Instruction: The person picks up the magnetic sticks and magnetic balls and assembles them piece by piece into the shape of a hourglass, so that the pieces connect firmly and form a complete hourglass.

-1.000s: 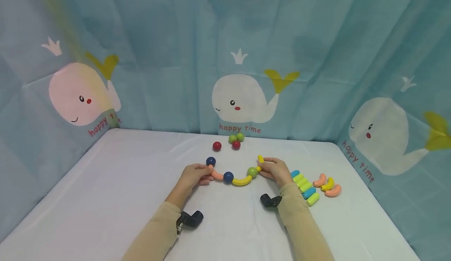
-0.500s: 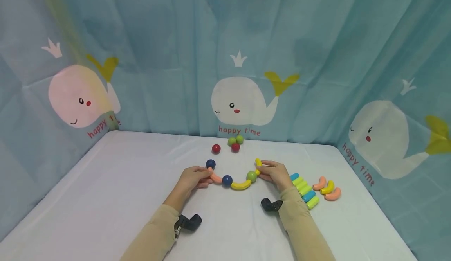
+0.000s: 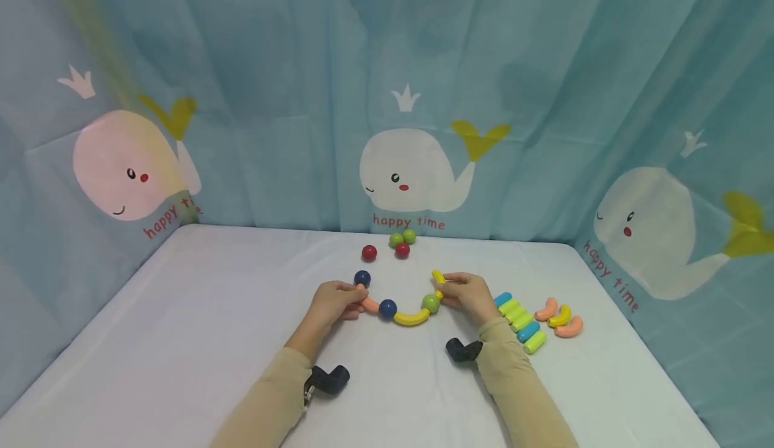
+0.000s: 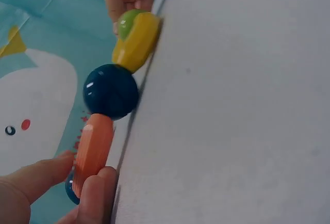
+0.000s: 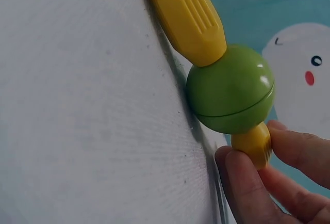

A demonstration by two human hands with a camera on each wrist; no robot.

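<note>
A chain of curved rods and balls bows toward me on the white table. My left hand [image 3: 331, 305] pinches the orange curved rod [image 4: 95, 146], which joins a dark blue ball [image 3: 362, 279] at its far end and another blue ball [image 4: 111, 91] at its near end. From there a yellow curved rod [image 3: 412, 318] runs right to a green ball [image 5: 230, 89]. Beyond that ball is a second yellow curved rod [image 5: 251, 145], held between the thumb and fingers of my right hand [image 3: 470, 297]. Its far end points away from me; my fingers cover part of it.
Two red balls, one at the left [image 3: 369, 253] and one at the right [image 3: 402, 250], lie behind the chain near two green balls [image 3: 396, 240]. Right of my right hand are several straight blue and lime rods [image 3: 521, 322] in a row, then loose curved rods [image 3: 560, 316].
My right hand has drawn slightly left, and the far end of its yellow curved rod has swung inward. The left hand keeps its hold with little movement. The head view has shifted a little.
</note>
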